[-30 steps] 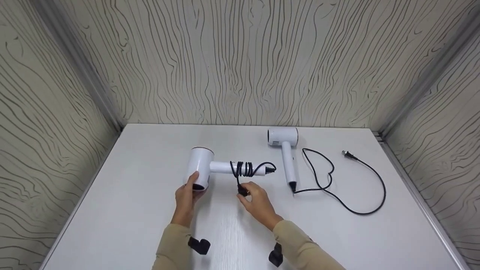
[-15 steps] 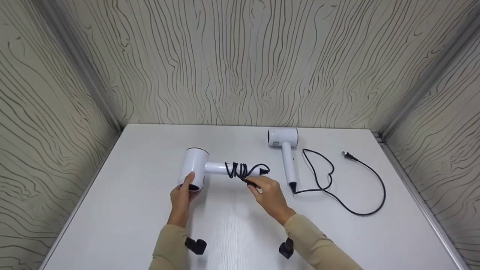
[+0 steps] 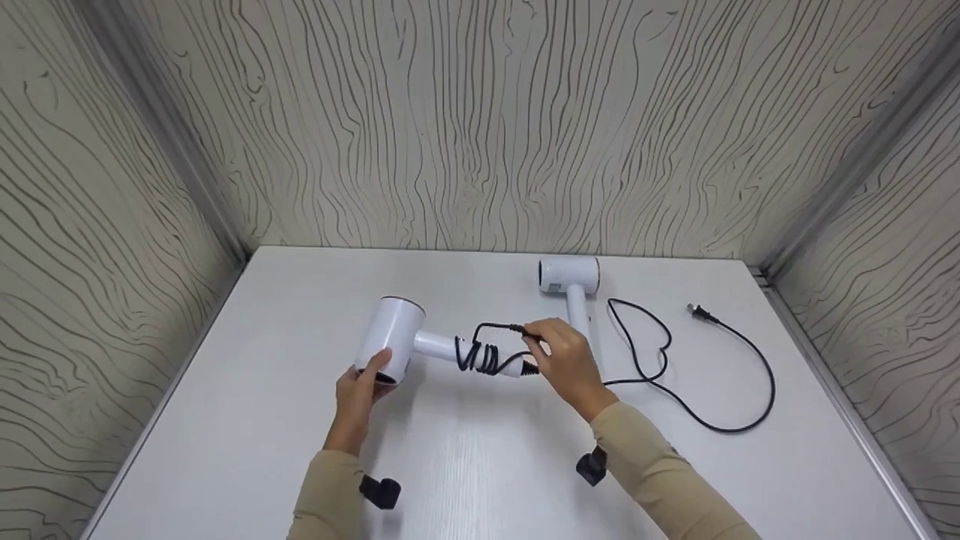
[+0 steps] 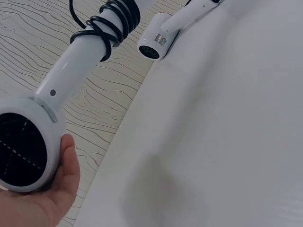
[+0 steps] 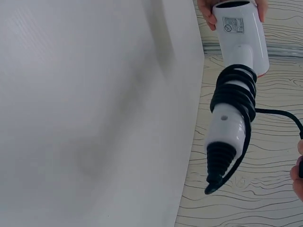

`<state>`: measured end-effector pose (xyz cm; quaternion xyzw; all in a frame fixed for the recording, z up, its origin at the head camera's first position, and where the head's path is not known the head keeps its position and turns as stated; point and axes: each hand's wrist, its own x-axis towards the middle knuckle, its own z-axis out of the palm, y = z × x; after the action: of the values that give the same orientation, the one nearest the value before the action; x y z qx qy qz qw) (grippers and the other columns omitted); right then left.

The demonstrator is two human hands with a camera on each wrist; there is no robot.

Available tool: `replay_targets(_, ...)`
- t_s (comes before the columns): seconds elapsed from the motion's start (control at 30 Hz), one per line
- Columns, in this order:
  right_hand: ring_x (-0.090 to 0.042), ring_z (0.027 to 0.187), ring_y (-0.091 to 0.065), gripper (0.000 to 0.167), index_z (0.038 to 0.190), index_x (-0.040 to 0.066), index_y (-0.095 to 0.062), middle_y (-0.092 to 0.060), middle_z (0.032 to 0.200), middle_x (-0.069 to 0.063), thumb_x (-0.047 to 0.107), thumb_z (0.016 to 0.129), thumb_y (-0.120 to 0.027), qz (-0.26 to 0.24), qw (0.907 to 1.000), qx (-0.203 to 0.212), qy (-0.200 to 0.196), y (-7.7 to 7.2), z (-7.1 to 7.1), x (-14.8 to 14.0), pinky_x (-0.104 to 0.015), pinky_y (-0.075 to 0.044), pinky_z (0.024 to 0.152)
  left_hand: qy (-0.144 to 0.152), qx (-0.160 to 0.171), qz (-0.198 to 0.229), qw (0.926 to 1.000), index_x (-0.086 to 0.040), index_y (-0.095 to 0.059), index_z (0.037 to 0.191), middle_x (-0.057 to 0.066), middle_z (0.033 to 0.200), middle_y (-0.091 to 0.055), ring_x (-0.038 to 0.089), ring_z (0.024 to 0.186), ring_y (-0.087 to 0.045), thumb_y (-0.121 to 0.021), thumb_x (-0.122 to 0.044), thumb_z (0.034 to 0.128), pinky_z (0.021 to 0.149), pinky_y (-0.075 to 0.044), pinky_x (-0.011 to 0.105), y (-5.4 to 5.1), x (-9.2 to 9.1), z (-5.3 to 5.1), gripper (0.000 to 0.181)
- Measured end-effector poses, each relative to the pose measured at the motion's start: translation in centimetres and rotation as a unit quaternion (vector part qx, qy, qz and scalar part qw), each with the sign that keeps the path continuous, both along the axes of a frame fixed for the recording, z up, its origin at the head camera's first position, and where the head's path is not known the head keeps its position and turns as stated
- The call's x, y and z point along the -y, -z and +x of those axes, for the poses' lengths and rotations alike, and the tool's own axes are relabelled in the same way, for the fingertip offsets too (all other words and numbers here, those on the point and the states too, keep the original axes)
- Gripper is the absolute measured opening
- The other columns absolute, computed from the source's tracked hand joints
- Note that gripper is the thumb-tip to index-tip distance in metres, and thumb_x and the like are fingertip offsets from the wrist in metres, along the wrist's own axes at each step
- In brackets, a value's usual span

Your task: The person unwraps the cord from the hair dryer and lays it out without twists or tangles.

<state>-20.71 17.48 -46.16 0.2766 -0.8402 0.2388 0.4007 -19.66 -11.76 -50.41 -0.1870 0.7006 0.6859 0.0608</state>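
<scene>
A white hair dryer (image 3: 394,334) is held in the air by my left hand (image 3: 360,397), thumb and fingers round the lower end of its barrel. Several turns of black cord (image 5: 234,94) wrap its handle (image 4: 75,66). My right hand (image 3: 566,364) pinches the cord's loose end near the plug, above and right of the handle. In the right wrist view only the fingertips (image 5: 298,172) show at the right edge, and the cord runs from them to the coils. The left wrist view shows my left hand (image 4: 52,198) under the barrel's dark round end.
A second white hair dryer (image 3: 568,275) lies at the back of the white table (image 3: 300,292), its handle partly behind my right hand. Its black cord (image 3: 772,386) loops to the right, with the plug (image 3: 701,312) near the back right. Patterned walls stand behind and at both sides.
My right hand has moved the cord end from below the handle up and over to its upper right. The held dryer has shifted slightly left, its handle end tilting down.
</scene>
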Motion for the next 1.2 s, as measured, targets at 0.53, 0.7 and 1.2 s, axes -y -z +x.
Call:
replay_targets(0.53,-0.021,0.074,-0.068,0.014,0.083,0.0,-0.065,-0.068,0.079,-0.011,-0.006,0.075,-0.076,-0.002,0.9954,0.059,0.075,1.8,-1.9,-3.3,-0.029,-0.06,0.067,0.073,-0.013,-0.01,0.9972,0.005,-0.046,0.134,0.018,0.126,-0.057,0.02,0.105,-0.061,-0.058,-0.047,0.0914,0.097,-0.053,0.036,-0.2,0.5,0.6,0.068)
replay_targets(0.7,-0.022,0.073,-0.067,0.013,0.081,-0.001,-0.066,-0.068,0.078,-0.011,-0.007,0.075,-0.076,-0.005,0.9935,0.078,0.083,2.3,-2.0,-3.9,-0.031,-0.06,0.067,0.077,-0.014,0.01,0.9969,0.005,-0.046,0.134,0.017,0.124,-0.059,0.016,0.1,-0.063,-0.055,-0.046,0.0927,0.095,-0.055,0.034,-0.4,0.8,0.5,0.066)
replay_targets(1.2,-0.016,0.065,-0.063,0.017,0.071,0.002,-0.063,-0.064,0.07,-0.007,-0.005,0.07,-0.079,0.056,0.9845,0.141,0.087,7.2,-0.6,-3.2,-0.023,-0.054,0.058,0.047,-0.034,0.107,0.9926,0.004,-0.034,0.142,0.016,0.123,-0.055,0.013,0.092,-0.066,-0.046,-0.046,0.0961,0.088,-0.058,0.027,-1.3,1.1,0.4,0.07)
